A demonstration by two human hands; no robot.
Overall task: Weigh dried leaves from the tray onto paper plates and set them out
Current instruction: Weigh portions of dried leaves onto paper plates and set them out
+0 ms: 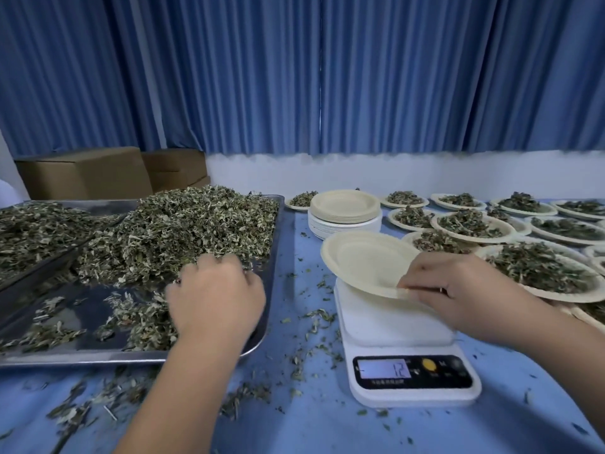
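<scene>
A steel tray [258, 339] on the left carries a big heap of dried leaves [183, 231]. My left hand [216, 299] reaches into the heap's near edge with fingers curled down into the leaves. An empty paper plate [363, 260] sits tilted on the white scale [402, 352], whose display reads 12. My right hand [458, 296] pinches the plate's near rim.
A stack of empty plates [345, 211] stands behind the scale. Several filled plates [471, 224] cover the right side of the blue table. Loose leaf bits [304, 348] litter the cloth between tray and scale. Cardboard boxes [85, 173] sit at the back left.
</scene>
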